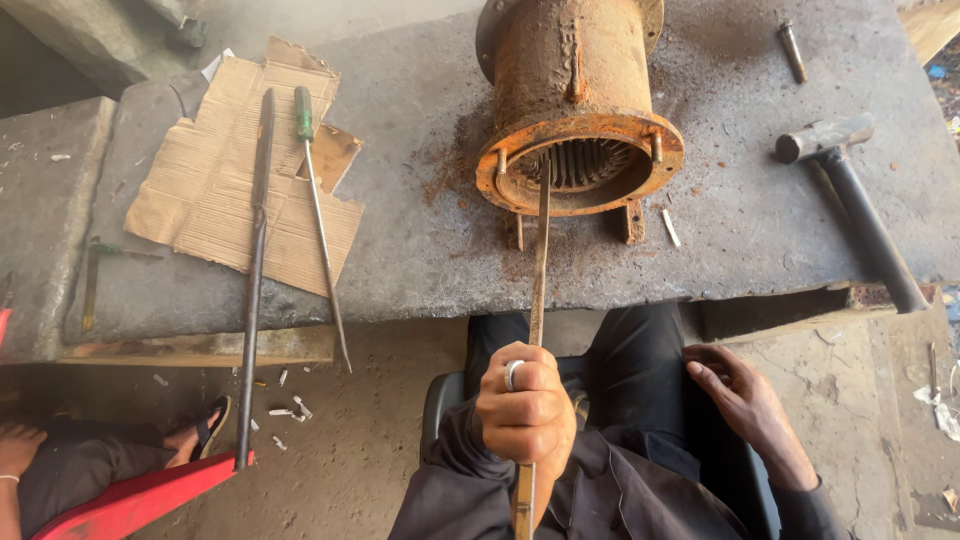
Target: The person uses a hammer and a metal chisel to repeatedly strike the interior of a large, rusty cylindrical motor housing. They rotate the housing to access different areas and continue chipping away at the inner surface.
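Note:
A rusty orange cylindrical motor housing [578, 90] lies on its side on a grey stone slab [420, 250], its flanged open end facing me with ribbed slots inside. A long thin flat metal bar [541, 265] runs from that opening back toward my lap. My left hand [526, 412], wearing a ring, is closed around the bar's near part. My right hand [742, 392] rests loosely on my right thigh, fingers slightly curled, holding nothing. I sit on a dark seat in dark trousers.
A heavy hammer [852, 195] lies on the slab's right, a small punch [793, 50] behind it. Left, a green-handled screwdriver [320, 215] and a long dark rod [254, 270] lie across torn cardboard [205, 195]. Another person's sandalled foot [198, 432] and red seat [140, 498] are lower left.

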